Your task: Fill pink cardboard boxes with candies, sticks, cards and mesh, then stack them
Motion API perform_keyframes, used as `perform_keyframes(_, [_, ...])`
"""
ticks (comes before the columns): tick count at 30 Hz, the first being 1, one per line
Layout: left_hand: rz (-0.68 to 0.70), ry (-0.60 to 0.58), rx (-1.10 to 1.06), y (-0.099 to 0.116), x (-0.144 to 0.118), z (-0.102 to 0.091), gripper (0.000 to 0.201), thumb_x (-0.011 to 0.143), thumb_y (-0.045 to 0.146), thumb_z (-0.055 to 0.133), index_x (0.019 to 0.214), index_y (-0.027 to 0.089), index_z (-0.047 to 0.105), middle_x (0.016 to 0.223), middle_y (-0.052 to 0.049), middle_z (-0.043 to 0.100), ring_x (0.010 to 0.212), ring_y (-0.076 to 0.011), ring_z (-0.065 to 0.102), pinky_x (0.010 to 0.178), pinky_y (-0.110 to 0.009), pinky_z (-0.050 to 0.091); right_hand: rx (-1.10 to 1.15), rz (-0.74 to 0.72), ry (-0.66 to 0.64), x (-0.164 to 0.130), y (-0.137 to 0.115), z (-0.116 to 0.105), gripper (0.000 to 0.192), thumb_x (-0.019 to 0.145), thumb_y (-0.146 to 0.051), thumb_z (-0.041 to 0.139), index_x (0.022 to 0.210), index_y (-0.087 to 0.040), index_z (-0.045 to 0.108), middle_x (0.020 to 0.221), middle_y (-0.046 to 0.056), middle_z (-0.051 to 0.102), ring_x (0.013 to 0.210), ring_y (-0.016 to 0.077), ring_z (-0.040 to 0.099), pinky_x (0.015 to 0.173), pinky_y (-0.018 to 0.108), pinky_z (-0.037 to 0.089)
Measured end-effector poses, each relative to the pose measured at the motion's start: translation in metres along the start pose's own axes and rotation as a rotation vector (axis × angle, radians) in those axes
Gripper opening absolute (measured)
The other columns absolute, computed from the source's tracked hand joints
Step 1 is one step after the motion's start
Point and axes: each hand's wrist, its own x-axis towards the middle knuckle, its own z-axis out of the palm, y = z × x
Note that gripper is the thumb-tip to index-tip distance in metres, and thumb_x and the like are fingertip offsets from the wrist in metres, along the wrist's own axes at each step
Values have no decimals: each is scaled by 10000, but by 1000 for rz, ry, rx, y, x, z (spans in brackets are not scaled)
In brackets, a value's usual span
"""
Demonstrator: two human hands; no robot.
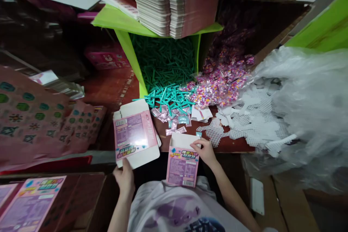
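Observation:
My left hand (pixel 125 178) grips the lower edge of a flat pink and purple carton (pixel 133 134), thumb on top. The carton has white flaps and a barcode, and at least one more white-edged piece lies under it. My right hand (pixel 207 153) pinches the top edge of a second pink carton (pixel 182 165), held against my shirt with its printed side up. Past the cartons lie small foil sachets (pixel 174 119) and a loose spread of teal plastic sticks (pixel 170 96). A small pile of white cards (pixel 201 113) sits beside the sachets.
A green bin (pixel 133 61) holds more teal sticks, with stacked folded cartons (pixel 154 9) on top. Bags of colourful pieces (pixel 217 83) spill from a dark box. White perforated sheets (pixel 255 116) and clear plastic bags (pixel 312 116) are right. Printed pink sheets (pixel 35 116) stand left.

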Motion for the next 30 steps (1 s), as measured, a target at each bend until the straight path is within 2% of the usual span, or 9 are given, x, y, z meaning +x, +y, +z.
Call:
perform_keyframes(3, [512,132,181,20,-6,10,370,745,346,633,1026,135,517,982,-94,540,943,-221,540,827,-378,474,-208,-147,147,3,-5,3,145,746,-309,696,838,-197,695,1030,102,630,975,250,575,880,413,457])
perform_keyframes(6, [903,-368,298,52,-21,48,242,836,291,518,1047,173,532,1010,-88,556,903,-195,560,780,-321,479,-235,-204,335,14,-6,-9,176,819,-255,608,972,-180,653,994,100,612,968,222,563,871,380,459])
perform_keyframes(8, [1012,-709,399,72,-27,86,235,889,233,410,1075,210,552,1055,-77,575,978,-191,563,831,-308,463,-236,-202,506,24,-1,-27,156,853,-215,540,960,-160,638,953,98,616,949,209,567,872,369,454])
perform_keyframes(11, [1073,-912,608,90,-24,142,349,846,277,522,1193,244,534,1098,-70,576,1009,-216,563,812,-303,457,-317,-116,704,35,14,-63,163,833,-237,541,931,-140,629,905,99,618,847,210,567,799,361,461])
perform_keyframes(14, [1099,-1043,807,91,-15,174,451,745,337,658,1183,263,576,1069,-73,578,966,-239,583,734,-287,452,-433,3,775,31,30,-103,217,811,-280,544,953,-133,620,897,100,608,791,212,551,728,343,453])
perform_keyframes(18, [1059,-1022,767,83,-3,182,347,714,332,669,1049,247,645,1010,-60,621,867,-218,606,687,-267,425,-703,138,1007,12,48,-156,266,791,-274,528,1001,-130,604,974,142,600,941,282,535,838,414,409])
perform_keyframes(21, [905,-880,679,82,7,187,362,707,410,644,984,177,638,806,-57,642,722,-209,593,634,-274,410,-879,291,1248,4,62,-188,377,742,-294,588,1071,-111,577,1068,190,572,1048,343,482,909,477,343])
perform_keyframes(24, [811,-732,565,91,19,205,405,736,499,580,891,129,635,722,-62,616,689,-208,571,651,-295,421,-858,305,1062,13,72,-204,354,763,-364,580,991,-94,605,981,180,602,967,327,508,882,462,355])
perform_keyframes(30, [973,-401,592,118,41,251,360,733,434,610,910,123,654,1281,-184,471,1162,-384,395,942,-508,300,-895,264,780,67,63,-188,527,770,-501,592,1107,-96,577,1072,192,579,1020,333,447,878,446,323])
